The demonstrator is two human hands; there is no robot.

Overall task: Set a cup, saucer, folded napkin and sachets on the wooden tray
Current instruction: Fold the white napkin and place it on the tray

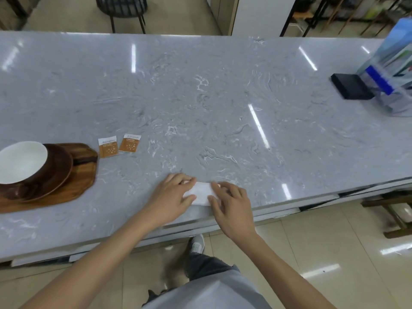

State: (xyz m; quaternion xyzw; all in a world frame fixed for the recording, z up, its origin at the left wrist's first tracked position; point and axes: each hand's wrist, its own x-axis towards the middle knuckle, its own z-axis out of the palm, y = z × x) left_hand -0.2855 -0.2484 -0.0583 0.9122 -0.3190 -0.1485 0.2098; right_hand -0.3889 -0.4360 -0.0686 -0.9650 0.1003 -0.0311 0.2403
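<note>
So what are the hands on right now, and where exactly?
Both are on the white napkin lying on the counter: left hand pressing its left end, right hand its right end. It isn't lifted.

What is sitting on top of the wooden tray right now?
On the wooden tray sits a brown saucer carrying a cup, white inside. The tray surface under the saucer is hidden. Both sachets lie on the counter instead.

A white napkin (201, 192) lies flat near the desk's front edge. Two orange-and-white sachets (119, 145) lie side by side just right of the wooden tray (73, 186) at left, which carries a brown saucer (59, 172) and white-lined cup (21, 161).
</note>
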